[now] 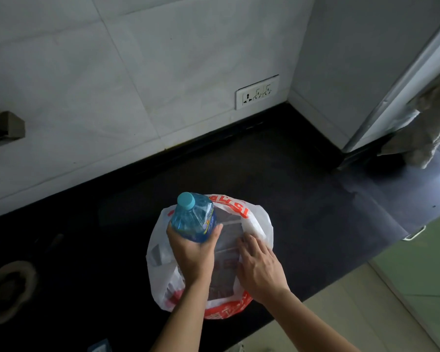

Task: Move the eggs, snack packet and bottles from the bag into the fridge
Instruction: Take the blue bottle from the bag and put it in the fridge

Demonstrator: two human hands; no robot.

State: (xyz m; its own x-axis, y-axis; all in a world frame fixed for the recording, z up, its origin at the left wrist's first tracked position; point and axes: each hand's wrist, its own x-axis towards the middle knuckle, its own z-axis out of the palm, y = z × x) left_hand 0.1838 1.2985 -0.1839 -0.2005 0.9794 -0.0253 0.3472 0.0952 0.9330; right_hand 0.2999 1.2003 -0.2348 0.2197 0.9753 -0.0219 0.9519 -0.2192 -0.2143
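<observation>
A white plastic bag [258, 219] with red print sits on the black counter, its mouth open upward. My left hand [191, 252] grips a blue-tinted bottle [194, 219] with a teal cap, held upright above the bag's left side. My right hand [261, 265] rests flat on the bag's right side, fingers spread, pressing on the plastic. Something grey and flat shows inside the bag [226, 252]; I cannot tell what it is. The fridge [401, 97] stands at the right, seen only by its side and edge.
The black counter [290, 186] runs along a white tiled wall with a socket plate [257, 92]. A cloth [429, 123] hangs by the fridge at the right. A round dark dish [9, 288] lies at the left. Green cabinet fronts [422, 262] are below right.
</observation>
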